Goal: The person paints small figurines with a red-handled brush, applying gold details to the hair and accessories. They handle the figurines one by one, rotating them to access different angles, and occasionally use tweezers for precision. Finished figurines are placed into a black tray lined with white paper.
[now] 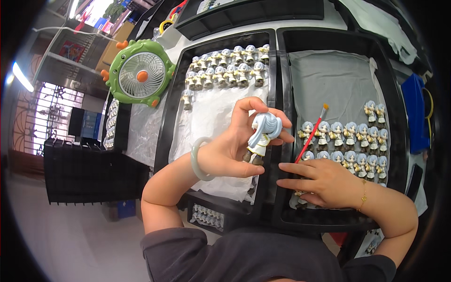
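Observation:
Between the thumb and fingers of my left hand (230,150) is a small figurine (264,136) with light blue hair, a white outfit and brown boots. It is raised over the rim between two black trays, turned so that its hair faces me. My right hand (324,182) is over the near part of the right tray (397,141), back of the hand up. A red paintbrush (310,136) runs up from its fingers, bristles pointing away from me; the handle's lower end is hidden behind the index finger. Rows of similar figurines (350,134) stand around that hand.
The left tray (164,131), lined with white sheeting, has more figurines (218,75) in rows at its far end. A green animal-shaped fan (141,73) stands beyond its left side. At the far right is a blue bin (416,113). Another black tray (253,19) lies at the back.

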### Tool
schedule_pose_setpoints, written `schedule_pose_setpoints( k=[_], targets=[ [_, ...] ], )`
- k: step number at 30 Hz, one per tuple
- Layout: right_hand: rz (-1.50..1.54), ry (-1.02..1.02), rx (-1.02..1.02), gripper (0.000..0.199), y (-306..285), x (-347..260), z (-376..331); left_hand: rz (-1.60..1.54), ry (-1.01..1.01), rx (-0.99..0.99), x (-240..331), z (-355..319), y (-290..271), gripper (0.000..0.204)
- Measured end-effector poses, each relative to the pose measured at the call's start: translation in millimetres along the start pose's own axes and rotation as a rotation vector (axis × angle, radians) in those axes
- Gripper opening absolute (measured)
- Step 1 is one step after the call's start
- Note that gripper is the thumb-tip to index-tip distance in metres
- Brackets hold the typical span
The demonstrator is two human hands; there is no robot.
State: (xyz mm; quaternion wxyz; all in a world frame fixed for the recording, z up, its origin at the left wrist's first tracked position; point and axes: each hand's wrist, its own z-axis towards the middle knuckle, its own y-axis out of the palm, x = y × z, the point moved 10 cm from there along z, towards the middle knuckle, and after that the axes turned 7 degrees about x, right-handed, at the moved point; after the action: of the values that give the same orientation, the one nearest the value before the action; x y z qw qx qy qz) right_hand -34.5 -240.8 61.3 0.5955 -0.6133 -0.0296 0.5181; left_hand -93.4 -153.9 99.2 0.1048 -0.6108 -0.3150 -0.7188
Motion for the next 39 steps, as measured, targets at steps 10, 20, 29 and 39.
schedule_pose_setpoints(
  k=[10,20,29,39],
  targets=[
    [-0.039,0.010,-0.019,0.062,-1.1,0.2,3.7,1.580,0.460,0.262,53.2,-7.2,-5.1,0.064],
    [-0.037,0.023,-0.040,0.061,1.1,2.6,4.9,1.622,0.391,0.209,47.9,-6.1,-9.1,0.066],
    [-0.003,0.004,0.018,0.057,-3.3,-1.6,5.7,1.309,-0.089,0.591,53.3,-24.0,-239.6,0.062],
    [0.023,0.021,-0.005,0.061,0.1,2.1,2.3,1.886,-0.342,0.380,22.5,-25.9,-246.4,0.062]
  ],
)
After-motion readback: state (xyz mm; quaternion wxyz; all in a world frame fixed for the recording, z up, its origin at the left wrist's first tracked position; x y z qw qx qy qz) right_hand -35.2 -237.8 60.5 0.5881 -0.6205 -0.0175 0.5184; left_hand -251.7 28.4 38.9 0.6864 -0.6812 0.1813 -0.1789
